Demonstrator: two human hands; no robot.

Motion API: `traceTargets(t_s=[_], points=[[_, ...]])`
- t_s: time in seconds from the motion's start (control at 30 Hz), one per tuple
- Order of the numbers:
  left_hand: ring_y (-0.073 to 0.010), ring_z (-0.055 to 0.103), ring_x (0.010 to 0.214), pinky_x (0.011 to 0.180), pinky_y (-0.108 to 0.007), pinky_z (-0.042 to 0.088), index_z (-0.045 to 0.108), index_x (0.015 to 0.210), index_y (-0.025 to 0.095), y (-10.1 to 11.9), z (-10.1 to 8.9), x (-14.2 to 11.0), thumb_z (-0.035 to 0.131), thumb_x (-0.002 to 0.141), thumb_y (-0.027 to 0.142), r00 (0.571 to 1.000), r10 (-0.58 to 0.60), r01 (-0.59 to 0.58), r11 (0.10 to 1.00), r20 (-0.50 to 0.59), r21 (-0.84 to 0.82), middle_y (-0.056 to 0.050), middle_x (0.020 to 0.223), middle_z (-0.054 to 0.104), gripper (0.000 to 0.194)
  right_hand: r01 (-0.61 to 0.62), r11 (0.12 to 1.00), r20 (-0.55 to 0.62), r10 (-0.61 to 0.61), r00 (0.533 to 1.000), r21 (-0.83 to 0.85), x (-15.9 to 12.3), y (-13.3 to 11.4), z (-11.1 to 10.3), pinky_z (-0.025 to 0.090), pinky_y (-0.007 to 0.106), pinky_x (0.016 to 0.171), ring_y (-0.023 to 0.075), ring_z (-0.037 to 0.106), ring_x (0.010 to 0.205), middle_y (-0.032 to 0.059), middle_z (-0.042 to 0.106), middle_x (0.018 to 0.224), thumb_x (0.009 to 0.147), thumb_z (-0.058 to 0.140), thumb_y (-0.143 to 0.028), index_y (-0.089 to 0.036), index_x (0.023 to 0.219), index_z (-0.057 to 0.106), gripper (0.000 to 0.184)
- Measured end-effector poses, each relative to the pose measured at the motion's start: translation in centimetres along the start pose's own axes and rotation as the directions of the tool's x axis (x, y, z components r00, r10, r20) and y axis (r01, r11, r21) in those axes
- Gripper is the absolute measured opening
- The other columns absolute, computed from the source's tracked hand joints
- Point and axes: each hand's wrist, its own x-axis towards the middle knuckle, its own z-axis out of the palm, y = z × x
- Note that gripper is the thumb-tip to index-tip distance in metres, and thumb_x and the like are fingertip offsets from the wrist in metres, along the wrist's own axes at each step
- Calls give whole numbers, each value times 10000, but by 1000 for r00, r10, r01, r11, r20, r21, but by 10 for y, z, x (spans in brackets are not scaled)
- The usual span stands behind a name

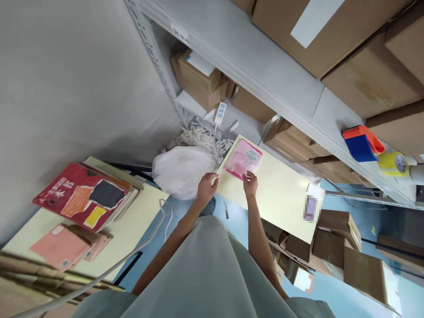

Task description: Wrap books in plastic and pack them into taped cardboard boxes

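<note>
A flat pink packet (243, 160), with pale printing and a green patch, lies at the left end of the cream tabletop (281, 190). My right hand (250, 183) is at the packet's near edge, its fingers curled loosely and apart; whether they touch it I cannot tell. To the left, my left hand (208, 185) hovers between the table and a white plastic bag (183, 170). Its thumb and fingers are apart with nothing between them.
A second table at left bears stacked red books (79, 194) and pink packets (61, 247). Shelving (265, 57) with cardboard boxes overhangs the work table. A tape dispenser (361, 143) rests on the shelf. Boxes (364, 269) stand on the floor, where a small knife (226, 210) lies.
</note>
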Motion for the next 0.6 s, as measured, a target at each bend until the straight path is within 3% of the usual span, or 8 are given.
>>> traceTargets(t_s=[0.17, 0.3, 0.47, 0.6], points=[[-274, 778, 1080, 998, -434, 655, 762, 979, 251, 6, -43, -84, 648, 989, 309, 981, -35, 29, 999, -191, -32, -93, 1141, 810, 129, 106, 983, 89, -120, 989, 149, -61, -11, 8, 636, 410, 951, 263, 800, 990, 149, 827, 1145, 927, 665, -427, -176, 1180, 778, 374], [-257, 781, 1085, 994, -421, 659, 775, 980, 253, -5, -84, -159, 624, 991, 317, 952, -59, 41, 997, -300, -66, -84, 1150, 818, 164, 196, 950, 159, -239, 958, 244, -118, -26, 20, 642, 424, 942, 291, 804, 1019, 171, 839, 1121, 931, 641, -471, -159, 1150, 783, 407], [-255, 786, 1073, 1006, -436, 658, 794, 1003, 243, -30, -125, -248, 591, 966, 254, 882, -117, 88, 993, -457, -85, -88, 1149, 816, 206, 296, 904, 276, -383, 881, 308, -194, -42, 41, 646, 425, 969, 297, 799, 1074, 169, 845, 1117, 957, 628, -533, -161, 1147, 790, 448], [-253, 782, 1101, 1039, -437, 650, 798, 1011, 240, -52, -150, -309, 569, 948, 215, 807, -180, 152, 984, -562, -96, -82, 1163, 814, 239, 332, 871, 395, -466, 792, 362, -260, -50, 60, 648, 442, 995, 294, 805, 1040, 161, 857, 1119, 945, 664, -470, -175, 1107, 809, 366]])
